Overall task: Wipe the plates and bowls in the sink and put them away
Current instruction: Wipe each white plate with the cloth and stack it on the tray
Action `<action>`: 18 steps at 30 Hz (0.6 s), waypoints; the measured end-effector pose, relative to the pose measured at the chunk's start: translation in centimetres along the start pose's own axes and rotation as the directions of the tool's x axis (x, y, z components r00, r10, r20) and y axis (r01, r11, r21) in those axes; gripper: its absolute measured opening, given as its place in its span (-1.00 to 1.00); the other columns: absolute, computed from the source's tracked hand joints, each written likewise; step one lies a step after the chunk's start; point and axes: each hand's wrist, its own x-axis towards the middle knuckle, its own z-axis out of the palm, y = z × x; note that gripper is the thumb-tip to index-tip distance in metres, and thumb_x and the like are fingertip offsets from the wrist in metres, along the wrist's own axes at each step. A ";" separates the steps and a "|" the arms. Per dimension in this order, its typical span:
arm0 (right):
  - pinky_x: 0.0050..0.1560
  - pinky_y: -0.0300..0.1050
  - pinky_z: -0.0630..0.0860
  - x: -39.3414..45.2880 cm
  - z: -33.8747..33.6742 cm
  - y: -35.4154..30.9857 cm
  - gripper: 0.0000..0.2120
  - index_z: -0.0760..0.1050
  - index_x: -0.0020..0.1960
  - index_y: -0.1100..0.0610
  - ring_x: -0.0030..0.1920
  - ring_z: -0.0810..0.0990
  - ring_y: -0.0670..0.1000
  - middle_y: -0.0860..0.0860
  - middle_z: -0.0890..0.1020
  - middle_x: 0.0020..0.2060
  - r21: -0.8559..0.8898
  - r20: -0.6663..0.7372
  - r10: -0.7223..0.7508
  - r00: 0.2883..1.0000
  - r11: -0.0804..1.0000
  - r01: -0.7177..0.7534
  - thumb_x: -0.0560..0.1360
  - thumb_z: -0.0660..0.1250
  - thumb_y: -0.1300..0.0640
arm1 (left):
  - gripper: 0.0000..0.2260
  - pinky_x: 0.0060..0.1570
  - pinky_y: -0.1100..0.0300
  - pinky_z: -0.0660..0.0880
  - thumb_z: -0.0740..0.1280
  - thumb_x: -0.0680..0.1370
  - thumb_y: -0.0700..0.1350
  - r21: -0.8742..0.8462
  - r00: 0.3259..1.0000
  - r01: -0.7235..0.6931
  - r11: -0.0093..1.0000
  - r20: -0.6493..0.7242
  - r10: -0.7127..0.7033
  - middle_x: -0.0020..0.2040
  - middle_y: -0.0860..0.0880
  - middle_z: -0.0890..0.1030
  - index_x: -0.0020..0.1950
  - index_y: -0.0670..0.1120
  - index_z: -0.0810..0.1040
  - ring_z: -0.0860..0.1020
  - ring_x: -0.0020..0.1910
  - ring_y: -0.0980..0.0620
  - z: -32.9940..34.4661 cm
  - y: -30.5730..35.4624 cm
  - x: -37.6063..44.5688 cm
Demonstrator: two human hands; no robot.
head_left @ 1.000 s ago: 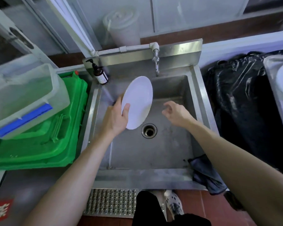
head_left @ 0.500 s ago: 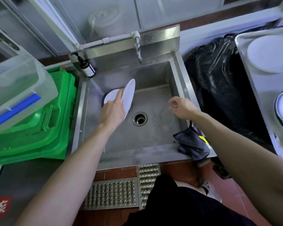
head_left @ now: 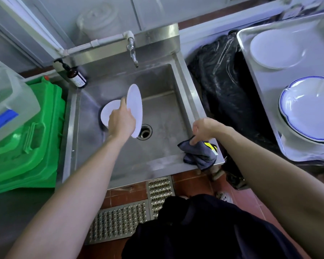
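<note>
Over sink, left hand grips tilted plate | right hand fingertips pinch cloth | advice: gather cloth fully, steady plate before wiping.

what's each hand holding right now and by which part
The left hand grips a white plate by its near edge, held on edge over the sink. The right hand pinches the top fold of the grey cloth.
</note>
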 end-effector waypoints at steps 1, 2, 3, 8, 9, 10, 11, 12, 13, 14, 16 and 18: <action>-0.08 -0.03 0.61 -0.4 0.5 0.1 -0.37 0.60 0.15 0.13 0.02 0.68 0.16 0.06 0.71 -0.01 -0.023 0.012 -0.002 1.000 1.000 0.002 0.32 0.63 -0.30 | -0.60 -0.11 -0.07 0.41 0.19 0.74 -0.22 0.008 1.000 -0.003 1.000 0.009 0.003 0.13 -0.30 0.65 0.59 -0.07 0.35 0.59 0.07 -0.35 0.2 0.1 -0.1; -0.05 -0.02 0.59 -0.7 1.3 0.1 -0.24 0.53 0.22 0.07 0.06 0.65 0.18 0.06 0.64 0.07 -0.051 0.008 -0.011 1.000 0.999 0.012 0.23 0.65 -0.37 | -0.60 -0.11 -0.08 0.44 0.19 0.74 -0.22 -0.012 1.000 0.008 1.000 0.018 -0.008 0.11 -0.30 0.65 0.59 -0.07 0.34 0.57 0.04 -0.33 0.3 0.3 -0.2; -0.02 0.01 0.59 -0.9 2.3 0.0 -0.14 0.47 0.27 0.02 0.09 0.62 0.20 0.06 0.55 0.14 -0.087 0.002 -0.020 1.000 0.996 0.021 0.17 0.66 -0.40 | -0.62 -0.09 -0.08 0.46 0.18 0.74 -0.21 -0.040 0.999 0.026 0.999 0.023 -0.026 0.12 -0.29 0.65 0.58 -0.08 0.35 0.56 0.03 -0.30 0.4 0.5 -0.3; -0.02 0.08 0.63 -0.6 5.6 -0.5 -0.34 0.46 0.35 -0.04 0.05 0.63 0.30 0.16 0.37 0.30 -0.113 -0.033 -0.061 0.998 0.992 0.056 0.33 0.58 -0.15 | -0.57 0.00 -0.17 0.59 0.15 0.73 -0.21 -0.090 0.998 0.064 0.994 0.035 -0.061 0.10 -0.27 0.63 0.61 0.01 0.31 0.57 0.01 -0.31 0.8 0.2 -1.0; 0.03 0.10 0.65 -0.7 5.4 -0.3 -0.43 0.50 0.32 -0.06 0.04 0.63 0.28 0.16 0.42 0.27 -0.045 -0.052 -0.057 0.997 0.997 0.055 0.35 0.54 -0.11 | -0.57 0.04 -0.19 0.60 0.14 0.74 -0.20 -0.102 0.997 0.070 0.992 0.030 -0.068 0.12 -0.27 0.63 0.62 0.01 0.31 0.58 0.05 -0.32 0.9 0.0 -1.2; 0.07 0.09 0.65 -0.9 5.0 -0.2 -0.49 0.54 0.31 -0.07 0.05 0.62 0.24 0.15 0.49 0.25 0.036 -0.066 -0.050 0.997 0.998 0.052 0.39 0.51 -0.08 | -0.56 0.06 -0.21 0.60 0.14 0.74 -0.21 -0.094 0.998 0.055 0.994 0.025 -0.053 0.14 -0.29 0.63 0.63 0.01 0.31 0.59 0.07 -0.35 0.9 -0.1 -1.4; 0.08 0.07 0.64 -0.9 4.5 0.0 -0.55 0.57 0.31 -0.06 0.07 0.63 0.21 0.13 0.57 0.21 0.118 -0.074 -0.041 0.996 0.992 0.050 0.43 0.50 -0.03 | -0.56 0.08 -0.22 0.60 0.15 0.74 -0.22 -0.103 0.999 0.049 0.994 0.011 -0.048 0.17 -0.30 0.64 0.63 0.01 0.31 0.59 0.10 -0.36 0.9 -0.5 -1.5; 0.08 0.06 0.64 -1.1 4.0 0.1 -0.59 0.60 0.30 -0.03 0.07 0.63 0.17 0.11 0.63 0.17 0.197 -0.077 -0.023 0.997 0.980 0.037 0.47 0.49 0.01 | -0.56 0.10 -0.21 0.59 0.15 0.74 -0.22 -0.135 0.999 0.050 0.990 -0.009 -0.052 0.21 -0.30 0.64 0.63 -0.01 0.33 0.60 0.14 -0.37 1.0 -0.8 -1.5; 0.08 0.06 0.64 -1.0 3.7 0.3 -0.63 0.61 0.29 0.00 0.07 0.64 0.15 0.10 0.66 0.13 0.278 -0.081 0.003 0.997 0.960 0.020 0.49 0.49 0.04 | -0.57 0.10 -0.21 0.59 0.16 0.74 -0.22 -0.146 0.998 0.053 0.988 -0.025 -0.057 0.25 -0.30 0.64 0.63 -0.02 0.33 0.60 0.17 -0.38 1.0 -1.2 -1.5; 0.07 0.05 0.65 -0.8 3.5 0.4 -0.66 0.62 0.27 0.01 0.05 0.66 0.14 0.09 0.68 0.12 0.368 -0.075 0.031 0.997 0.930 -0.001 0.50 0.50 0.06 | -0.56 0.09 -0.22 0.59 0.16 0.75 -0.21 -0.121 0.999 0.042 0.992 -0.025 -0.045 0.24 -0.31 0.64 0.64 -0.02 0.33 0.60 0.16 -0.39 0.9 -1.4 -1.6; -0.02 -0.01 0.66 -0.3 3.5 0.6 -0.65 0.60 0.29 0.01 0.06 0.69 0.11 0.10 0.69 0.13 0.591 -0.049 0.064 0.997 0.806 -0.023 0.53 0.52 0.09 | -0.55 0.03 -0.23 0.60 0.16 0.75 -0.19 -0.068 0.999 0.043 0.997 -0.019 -0.045 0.20 -0.33 0.65 0.66 0.00 0.30 0.61 0.10 -0.40 0.8 -2.3 -1.6; -0.01 -0.02 0.66 -0.1 3.6 0.3 -0.57 0.57 0.41 0.01 0.14 0.69 0.09 0.08 0.69 0.19 0.793 -0.030 0.091 0.995 0.609 -0.032 0.56 0.51 0.11 | -0.54 -0.06 -0.18 0.57 0.16 0.75 -0.19 -0.033 0.999 0.029 0.999 -0.023 -0.030 0.14 -0.33 0.66 0.66 0.01 0.27 0.62 0.05 -0.40 0.9 -3.0 -1.5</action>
